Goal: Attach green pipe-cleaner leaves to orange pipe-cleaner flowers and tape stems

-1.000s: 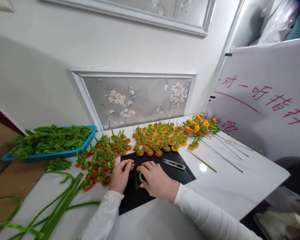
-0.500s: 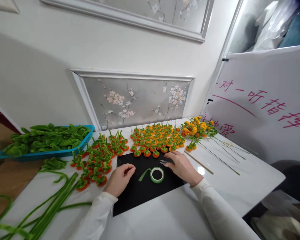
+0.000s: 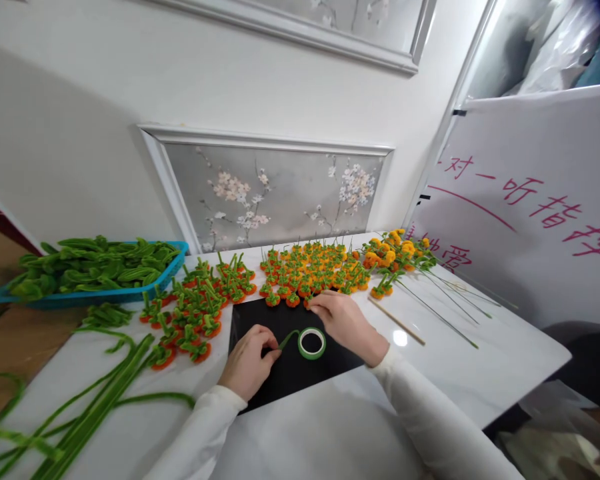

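Tape roll (image 3: 311, 343), green floral tape, lies flat on the black mat (image 3: 285, 380) at lower centre, its hole facing up and its loose tail (image 3: 289, 339) running left to the left hand (image 3: 250, 363), whose fingertips pinch the tail's end. Just above it, the right hand (image 3: 344, 319) curls over the front edge of the orange pipe-cleaner flowers (image 3: 310, 272); whether its fingers close on one I cannot tell. This looks like the picking of a flower for wrapping. Any next move would call for keeping the tail taut and untwisted.
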A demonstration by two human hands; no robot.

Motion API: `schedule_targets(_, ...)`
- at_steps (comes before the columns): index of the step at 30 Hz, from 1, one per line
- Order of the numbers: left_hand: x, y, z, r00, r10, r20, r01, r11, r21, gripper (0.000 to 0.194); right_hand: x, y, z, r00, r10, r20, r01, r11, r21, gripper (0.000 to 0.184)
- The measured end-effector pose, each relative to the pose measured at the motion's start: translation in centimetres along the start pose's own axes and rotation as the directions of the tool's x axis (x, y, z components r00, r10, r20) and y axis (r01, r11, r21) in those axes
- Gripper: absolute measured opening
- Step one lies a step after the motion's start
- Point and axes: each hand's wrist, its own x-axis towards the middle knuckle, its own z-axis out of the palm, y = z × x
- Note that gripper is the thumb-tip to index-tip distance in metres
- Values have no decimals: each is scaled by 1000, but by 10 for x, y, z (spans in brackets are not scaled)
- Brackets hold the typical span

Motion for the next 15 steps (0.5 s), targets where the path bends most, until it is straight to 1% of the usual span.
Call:
schedule_targets(3, 0, 1, 1, 1000, -8, 0, 8, 1000, -19, 6, 13, -22, 21, 993, -116, -9, 116, 971, 209, 23)
schedule_targets(4, 0, 1, 0, 1000, -8, 9, 8, 999, -39, 6, 14, -26, 28, 991, -130, -10, 127, 953, 274, 24)
schedule_targets(6, 0, 0, -2, 1000, 0, 31, 3, 996, -86, 7, 10, -30, 42, 990, -137, -23, 137, 931, 339, 25)
schedule_targets(8, -1, -2, -4, 999, 15, 52, -8, 991, -134, 8, 2, -31, 51, 989, -148, -6, 141, 929, 341, 23)
schedule_targets(10, -3, -3, -6, 997, 28, 70, -16, 986, -164, 9, -7, -31, 57, 986, -158, 49, 135, 939, 317, 22)
schedule_targets(13, -6, -3, -10, 996, 34, 85, -20, 986, -163, 12, -16, -30, 63, 976, -166, 140, 124, 954, 272, 25)
schedule_targets(15, -7, -2, -12, 995, 34, 92, -20, 989, -149, 16, -20, -29, 67, 974, -154, 167, 113, 967, 229, 28)
